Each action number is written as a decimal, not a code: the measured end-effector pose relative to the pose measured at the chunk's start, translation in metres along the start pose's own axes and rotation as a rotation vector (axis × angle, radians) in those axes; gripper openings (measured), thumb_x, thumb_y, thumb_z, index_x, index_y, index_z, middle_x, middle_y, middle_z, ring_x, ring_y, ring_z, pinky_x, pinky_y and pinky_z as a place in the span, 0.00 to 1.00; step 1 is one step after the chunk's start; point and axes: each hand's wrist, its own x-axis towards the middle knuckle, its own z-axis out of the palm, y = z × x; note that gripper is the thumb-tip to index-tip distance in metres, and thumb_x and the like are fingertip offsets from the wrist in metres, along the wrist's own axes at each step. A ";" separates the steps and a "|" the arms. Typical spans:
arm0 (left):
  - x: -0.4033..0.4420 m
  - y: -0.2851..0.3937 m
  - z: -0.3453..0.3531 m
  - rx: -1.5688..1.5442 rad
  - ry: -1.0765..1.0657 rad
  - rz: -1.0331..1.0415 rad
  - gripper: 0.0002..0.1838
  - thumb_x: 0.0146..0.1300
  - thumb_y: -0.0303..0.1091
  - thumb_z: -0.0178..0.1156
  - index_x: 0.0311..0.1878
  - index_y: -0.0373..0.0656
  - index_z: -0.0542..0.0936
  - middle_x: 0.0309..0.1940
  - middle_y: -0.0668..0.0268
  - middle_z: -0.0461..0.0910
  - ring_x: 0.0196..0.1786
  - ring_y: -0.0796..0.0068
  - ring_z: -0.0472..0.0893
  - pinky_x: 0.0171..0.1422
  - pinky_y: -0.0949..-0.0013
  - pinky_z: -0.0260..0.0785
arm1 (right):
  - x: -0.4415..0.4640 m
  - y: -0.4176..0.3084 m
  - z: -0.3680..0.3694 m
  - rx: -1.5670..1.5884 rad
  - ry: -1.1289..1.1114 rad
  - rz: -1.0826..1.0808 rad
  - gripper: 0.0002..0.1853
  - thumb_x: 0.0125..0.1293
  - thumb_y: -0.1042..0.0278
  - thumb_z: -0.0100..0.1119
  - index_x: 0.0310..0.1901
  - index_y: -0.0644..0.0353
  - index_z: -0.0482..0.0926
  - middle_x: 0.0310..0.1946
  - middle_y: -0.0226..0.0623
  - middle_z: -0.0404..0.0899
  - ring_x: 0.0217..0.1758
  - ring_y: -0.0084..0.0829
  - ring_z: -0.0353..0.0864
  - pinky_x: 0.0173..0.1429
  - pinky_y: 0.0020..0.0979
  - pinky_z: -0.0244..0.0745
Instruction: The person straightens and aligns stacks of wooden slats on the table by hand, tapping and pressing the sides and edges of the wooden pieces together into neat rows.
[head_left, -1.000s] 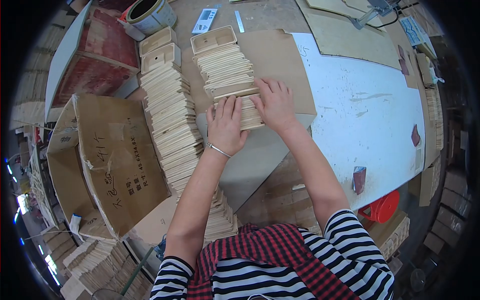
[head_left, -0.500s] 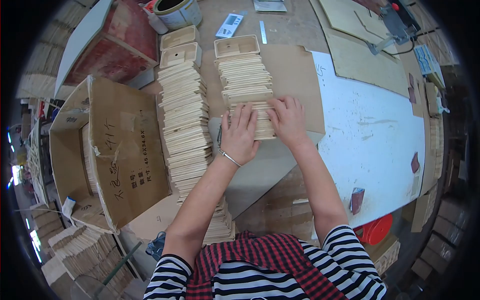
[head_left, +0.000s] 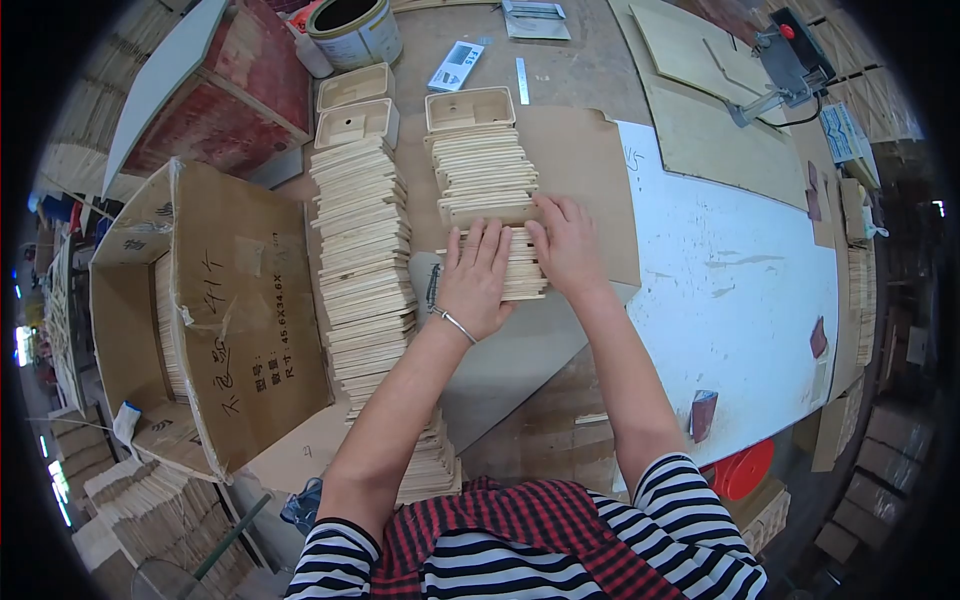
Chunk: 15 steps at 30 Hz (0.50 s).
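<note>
A row of thin wooden pieces runs toward me behind a shallow wooden tray. The near group of wooden pieces stands on edge, with a small gap before the rest. Over its left end lies my left hand, fingers pointing away and thumb at the near end. My right hand is closed against the group's right end, its thumb near the top edges. Both hands touch the pieces; the left palm hides part of them.
A longer row of wooden pieces stands to the left, with another wooden tray at its far end. Beyond it is a cardboard box. A tin can and digital device lie at the back. A white board lies right.
The view has tilted slightly, so the table things sit a little lower in the picture. Both hands stay on the near group of pieces, with only slight finger movement.
</note>
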 end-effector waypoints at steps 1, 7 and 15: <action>0.000 0.000 -0.002 0.007 -0.022 -0.001 0.55 0.46 0.49 0.71 0.73 0.35 0.56 0.73 0.52 0.55 0.77 0.53 0.52 0.79 0.44 0.39 | 0.001 0.000 0.000 -0.009 -0.001 0.007 0.17 0.61 0.62 0.62 0.52 0.54 0.78 0.50 0.36 0.76 0.54 0.40 0.73 0.56 0.43 0.65; 0.001 0.000 -0.002 0.007 -0.048 -0.011 0.56 0.46 0.51 0.71 0.74 0.34 0.55 0.75 0.52 0.52 0.78 0.53 0.49 0.79 0.44 0.37 | 0.002 -0.001 -0.007 -0.020 -0.035 -0.022 0.14 0.64 0.63 0.60 0.50 0.55 0.77 0.48 0.37 0.76 0.51 0.42 0.73 0.55 0.41 0.66; 0.002 -0.004 0.000 -0.018 -0.035 -0.027 0.62 0.42 0.56 0.74 0.74 0.33 0.53 0.76 0.51 0.48 0.79 0.52 0.45 0.79 0.44 0.37 | 0.000 -0.001 -0.013 0.021 -0.089 -0.029 0.17 0.63 0.60 0.61 0.51 0.55 0.78 0.46 0.36 0.77 0.52 0.40 0.74 0.56 0.42 0.65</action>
